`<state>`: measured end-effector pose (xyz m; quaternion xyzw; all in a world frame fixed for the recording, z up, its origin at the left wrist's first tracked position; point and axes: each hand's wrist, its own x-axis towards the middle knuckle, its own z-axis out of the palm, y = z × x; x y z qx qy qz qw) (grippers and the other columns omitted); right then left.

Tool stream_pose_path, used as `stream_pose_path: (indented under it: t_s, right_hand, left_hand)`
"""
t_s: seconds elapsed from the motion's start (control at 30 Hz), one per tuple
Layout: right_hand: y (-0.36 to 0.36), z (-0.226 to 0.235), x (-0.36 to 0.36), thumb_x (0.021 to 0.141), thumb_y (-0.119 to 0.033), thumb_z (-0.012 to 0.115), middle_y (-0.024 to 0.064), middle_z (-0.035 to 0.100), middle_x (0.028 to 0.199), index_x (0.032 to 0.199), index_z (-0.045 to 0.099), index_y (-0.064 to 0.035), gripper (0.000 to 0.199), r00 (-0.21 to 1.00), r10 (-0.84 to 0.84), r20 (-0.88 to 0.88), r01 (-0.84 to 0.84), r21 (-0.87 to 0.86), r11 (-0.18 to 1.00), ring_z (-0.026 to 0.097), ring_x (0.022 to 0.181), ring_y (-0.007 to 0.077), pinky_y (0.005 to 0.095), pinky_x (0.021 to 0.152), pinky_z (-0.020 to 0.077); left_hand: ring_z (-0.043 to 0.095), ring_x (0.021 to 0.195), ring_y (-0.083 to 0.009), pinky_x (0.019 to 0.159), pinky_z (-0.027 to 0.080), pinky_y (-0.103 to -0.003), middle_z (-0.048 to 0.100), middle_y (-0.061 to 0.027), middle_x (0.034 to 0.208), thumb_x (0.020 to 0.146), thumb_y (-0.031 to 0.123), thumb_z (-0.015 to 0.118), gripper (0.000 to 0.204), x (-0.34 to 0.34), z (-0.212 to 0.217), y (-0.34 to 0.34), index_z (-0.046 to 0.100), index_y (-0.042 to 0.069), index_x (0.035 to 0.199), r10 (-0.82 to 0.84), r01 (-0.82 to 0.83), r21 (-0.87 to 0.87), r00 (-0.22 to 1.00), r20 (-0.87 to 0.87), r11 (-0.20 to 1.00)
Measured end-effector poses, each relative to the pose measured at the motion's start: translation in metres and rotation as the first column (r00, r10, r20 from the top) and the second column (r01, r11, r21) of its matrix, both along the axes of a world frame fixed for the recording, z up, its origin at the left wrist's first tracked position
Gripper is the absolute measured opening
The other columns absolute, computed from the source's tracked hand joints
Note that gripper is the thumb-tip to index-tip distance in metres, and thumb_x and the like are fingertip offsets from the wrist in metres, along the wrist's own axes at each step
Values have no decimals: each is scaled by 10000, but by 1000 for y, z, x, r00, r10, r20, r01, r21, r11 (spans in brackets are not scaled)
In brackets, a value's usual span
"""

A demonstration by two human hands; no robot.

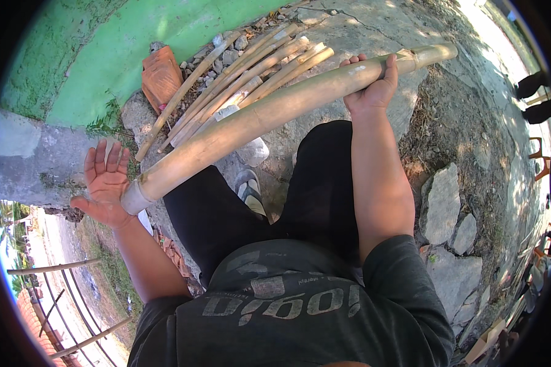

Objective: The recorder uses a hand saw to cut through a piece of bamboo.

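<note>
A thick, pale bamboo pole (257,117) lies across in front of me above my knees, its left end nearer and its right end farther off. My right hand (373,88) grips it from below near the far right end, fingers wrapped round it. At the near left end my left hand (109,183) is spread open, palm up, with the heel of the palm beside or touching the cut end; I cannot tell whether it bears weight. Behind the pole several thinner bamboo poles (226,76) lie side by side on the ground.
Orange clay tiles (161,76) lean by a green wall (122,49). Small stones (229,56) lie near the poles. Flat stone slabs (442,202) are set in the ground at right. My sandalled foot (250,191) shows between my knees. A bamboo rail (55,268) stands at lower left.
</note>
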<state>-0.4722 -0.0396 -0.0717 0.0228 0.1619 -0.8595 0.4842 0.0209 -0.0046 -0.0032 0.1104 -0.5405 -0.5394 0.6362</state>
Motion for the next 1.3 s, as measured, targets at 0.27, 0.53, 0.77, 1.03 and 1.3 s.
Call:
stream_pose_path:
  t_s: [0.27,0.53,0.77,1.03,1.3]
  right_hand:
    - [-2,-5,-2,939,-569,547,146,530,897,1004,478,39,616,999,27,-18,-28,-33,999,562,817,298,446,782,539]
    - [-5,-11,-7,921,-565,587,138,522,964,1130,414,1,628,999,48,8,-47,-29,998,578,829,280,478,776,541]
    - [-4,-14,-10,914,-554,603,141,519,1006,1219,362,-18,663,998,65,7,-64,-66,996,576,846,290,489,787,541]
    - [-2,-4,-3,929,-578,561,176,538,881,1005,486,66,653,1000,6,17,-7,14,1000,569,808,311,449,790,540]
    - [-4,-12,-8,922,-562,588,138,522,1007,1264,352,-72,643,999,35,-7,-35,-39,999,574,853,284,489,791,533]
  left_hand:
    - [472,1311,-457,1114,344,-596,426,-298,1460,846,812,430,1063,-2,2,2,356,-58,1452,-43,43,-29,999,3,999]
    - [479,1307,-450,1109,352,-593,430,-295,1458,845,812,430,1061,-2,0,0,358,-55,1452,-42,42,-16,999,-1,999]
    - [477,1307,-455,1110,346,-602,432,-295,1456,840,808,451,1065,-2,-2,-1,351,-56,1456,-49,49,6,999,-20,999]
    - [424,1346,-467,1139,286,-632,391,-285,1490,799,806,520,1092,12,-9,-3,355,-51,1455,-24,25,57,1000,-12,998]
    - [422,1349,-460,1150,243,-646,391,-278,1492,811,790,527,1077,8,-7,-2,342,-48,1462,-71,71,21,997,-14,997]
